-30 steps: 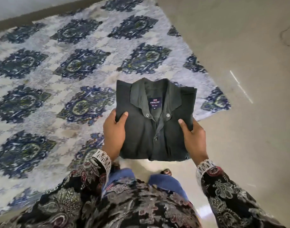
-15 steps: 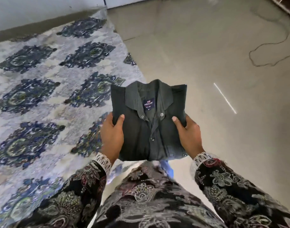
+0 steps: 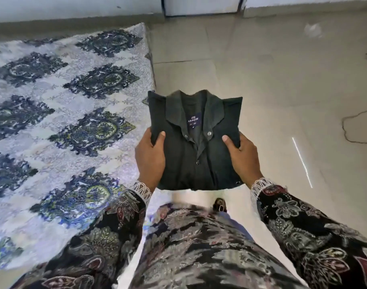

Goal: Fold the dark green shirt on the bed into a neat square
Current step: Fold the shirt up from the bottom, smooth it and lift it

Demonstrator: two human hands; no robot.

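The dark green shirt (image 3: 194,147), folded into a compact, roughly square packet, held in the air by a standing person, above the tiled floor (image 3: 282,80) and just right of the bed (image 3: 64,122). The packet lies collar-up and collar-far: the open collar and a dark blue neck label (image 3: 194,121) face upward at its far edge, and the buttoned placket runs down its middle toward the near edge. The left hand (image 3: 150,161) is clamped on the left side of the packet, thumb pressed on top, the remaining fingers hidden beneath the cloth. The right hand (image 3: 244,158) is clamped on the right side in the same manner, thumb on top and pointing toward the collar. Both wrists emerge from dark floral sleeves (image 3: 303,230) edged with pale lace cuffs. The bed, to the left, carries a white and grey cover printed with rows of dark blue medallions; its right edge passes close beside the shirt's left side. To the right and beyond, the pale floor reaches a light wall (image 3: 74,7) at the far side of the room. A thin bright streak of reflected light (image 3: 302,162) crosses the tiles to the right of the right hand.
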